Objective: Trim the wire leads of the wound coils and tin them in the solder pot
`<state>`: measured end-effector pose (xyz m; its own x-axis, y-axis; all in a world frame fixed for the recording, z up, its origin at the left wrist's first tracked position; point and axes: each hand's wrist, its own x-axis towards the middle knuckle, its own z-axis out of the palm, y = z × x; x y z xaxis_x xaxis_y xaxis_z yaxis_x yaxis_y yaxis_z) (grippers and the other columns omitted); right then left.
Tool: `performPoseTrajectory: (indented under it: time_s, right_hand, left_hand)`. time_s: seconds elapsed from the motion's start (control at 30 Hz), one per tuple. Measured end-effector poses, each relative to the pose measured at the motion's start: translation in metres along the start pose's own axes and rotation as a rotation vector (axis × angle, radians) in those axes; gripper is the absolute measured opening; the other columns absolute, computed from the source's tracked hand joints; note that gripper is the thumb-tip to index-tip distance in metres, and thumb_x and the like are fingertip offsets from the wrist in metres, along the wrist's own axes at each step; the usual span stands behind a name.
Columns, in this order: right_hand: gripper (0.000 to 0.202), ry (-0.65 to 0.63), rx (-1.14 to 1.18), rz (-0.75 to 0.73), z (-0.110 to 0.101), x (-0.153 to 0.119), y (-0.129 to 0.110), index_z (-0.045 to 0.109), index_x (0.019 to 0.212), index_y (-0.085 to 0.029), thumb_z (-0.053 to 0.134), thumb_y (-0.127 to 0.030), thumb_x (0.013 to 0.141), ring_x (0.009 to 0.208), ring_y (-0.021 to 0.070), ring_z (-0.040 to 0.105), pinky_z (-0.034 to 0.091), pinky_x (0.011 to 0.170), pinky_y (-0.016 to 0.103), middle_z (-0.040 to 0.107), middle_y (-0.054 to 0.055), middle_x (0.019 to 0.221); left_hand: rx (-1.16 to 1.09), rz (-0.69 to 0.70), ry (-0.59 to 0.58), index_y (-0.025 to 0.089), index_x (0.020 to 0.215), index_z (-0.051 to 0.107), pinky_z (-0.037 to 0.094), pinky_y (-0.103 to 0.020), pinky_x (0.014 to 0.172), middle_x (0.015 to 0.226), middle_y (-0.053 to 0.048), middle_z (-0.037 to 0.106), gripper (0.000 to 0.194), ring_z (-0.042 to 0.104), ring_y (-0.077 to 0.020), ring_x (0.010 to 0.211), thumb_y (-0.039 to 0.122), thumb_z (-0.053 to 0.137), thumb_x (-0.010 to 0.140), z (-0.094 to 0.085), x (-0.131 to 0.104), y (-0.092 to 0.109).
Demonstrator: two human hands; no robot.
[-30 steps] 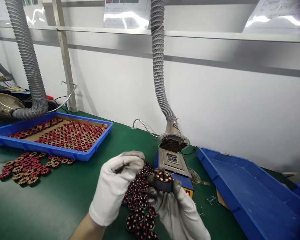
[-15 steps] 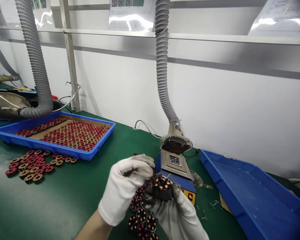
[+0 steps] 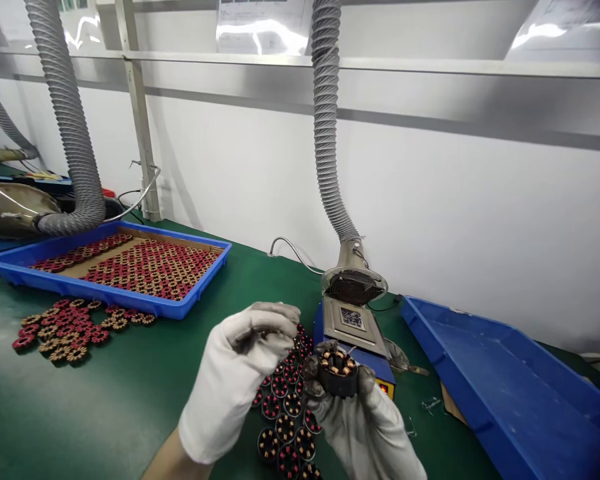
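Observation:
Gripped between the gloved fingers and thumb of my right hand is a black round part with copper windings, its windings facing up. My left hand, in a white glove, is curled to the left of that part and apart from it; its fingertips are bent together, and whether they hold something is hidden. Below and between the hands lie several black ring parts with red or copper windings. Just behind my right hand stands a blue heating device with a metal top and a small square opening.
A blue tray full of red and copper cores stands at the left, with a loose pile of cores before it. Another blue tray is at the right. A fume hose hangs over the device.
My left hand has moved left, away from the round part. My right hand has shifted slightly right with the part, and more of the ring parts on the table show between the hands.

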<state>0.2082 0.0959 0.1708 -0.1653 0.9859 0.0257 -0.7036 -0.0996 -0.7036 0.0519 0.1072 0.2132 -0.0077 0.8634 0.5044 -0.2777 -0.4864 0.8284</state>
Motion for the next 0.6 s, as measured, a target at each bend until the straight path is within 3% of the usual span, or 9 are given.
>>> performPoseTrajectory:
  time_s: [0.1, 0.17, 0.27, 0.33, 0.4, 0.5, 0.6]
  right_hand:
    - [0.032, 0.012, -0.030, -0.012, 0.002, -0.001, 0.000, 0.067, 0.095, -0.026, 0.072, -0.039, 0.065, 0.086, 0.0195, 0.063, 0.047, 0.088, 0.038, 0.067, 0.006, 0.103]
    - [0.036, 0.046, -0.081, -0.072, 0.003, -0.001, 0.000, 0.066, 0.096, -0.026, 0.073, -0.039, 0.063, 0.089, 0.0218, 0.063, 0.044, 0.091, 0.041, 0.067, 0.006, 0.102]
    - [0.043, 0.080, -0.135, -0.143, -0.001, 0.003, 0.000, 0.065, 0.097, -0.025, 0.078, -0.034, 0.057, 0.091, 0.0239, 0.062, 0.046, 0.088, 0.041, 0.068, 0.007, 0.099]
    - [0.042, 0.111, -0.205, -0.253, -0.002, 0.008, 0.002, 0.067, 0.093, -0.023, 0.081, -0.028, 0.053, 0.086, 0.0227, 0.063, 0.049, 0.082, 0.036, 0.069, 0.007, 0.093]
    - [0.040, 0.145, -0.322, -0.415, 0.003, 0.011, 0.005, 0.068, 0.088, -0.023, 0.082, -0.020, 0.051, 0.078, 0.0203, 0.065, 0.052, 0.074, 0.032, 0.071, 0.005, 0.086]
    - [0.040, 0.257, -0.456, -0.755, 0.018, 0.009, 0.013, 0.067, 0.087, -0.027, 0.078, -0.009, 0.052, 0.081, 0.0177, 0.064, 0.051, 0.073, 0.027, 0.069, 0.002, 0.090]
    - [0.040, 0.377, -0.605, -1.047, 0.027, 0.001, 0.023, 0.068, 0.081, -0.030, 0.075, -0.003, 0.052, 0.092, 0.0193, 0.060, 0.049, 0.079, 0.028, 0.066, -0.001, 0.099]
  left_hand:
    - [0.130, -0.113, -0.201, 0.020, 0.085, 0.065, 0.046, -0.017, 0.072, 0.100, -0.001, 0.061, 0.035, 0.058, -0.0137, 0.088, -0.004, 0.048, 0.067, 0.000, 0.002, 0.004]
    - [0.178, -0.081, -0.289, 0.019, 0.079, 0.065, 0.046, -0.020, 0.073, 0.091, -0.001, 0.062, 0.032, 0.058, -0.0130, 0.082, -0.005, 0.046, 0.068, 0.005, 0.001, 0.005]
    - [0.232, 0.122, -0.240, 0.018, 0.074, 0.063, 0.043, -0.028, 0.085, 0.084, -0.001, 0.062, 0.023, 0.057, -0.0145, 0.082, 0.000, 0.050, 0.073, 0.010, -0.003, 0.007]
    - [0.294, 0.252, -0.190, 0.019, 0.073, 0.062, 0.037, -0.033, 0.095, 0.081, 0.000, 0.062, 0.018, 0.057, -0.0150, 0.083, 0.003, 0.055, 0.074, 0.010, -0.006, 0.010]
    - [0.311, 0.298, -0.130, 0.021, 0.072, 0.062, 0.034, -0.034, 0.099, 0.081, 0.001, 0.062, 0.018, 0.057, -0.0146, 0.084, 0.005, 0.056, 0.075, 0.007, -0.007, 0.011]
    - [0.174, 0.077, -0.075, 0.025, 0.092, 0.063, 0.039, -0.027, 0.093, 0.103, 0.000, 0.061, 0.028, 0.055, -0.0161, 0.099, 0.006, 0.057, 0.073, 0.004, -0.004, 0.006]
    - [-0.069, -0.310, -0.254, 0.020, 0.114, 0.054, 0.044, -0.027, 0.086, 0.114, -0.007, 0.058, 0.045, 0.053, -0.0215, 0.105, 0.015, 0.063, 0.070, 0.009, 0.000, -0.005]
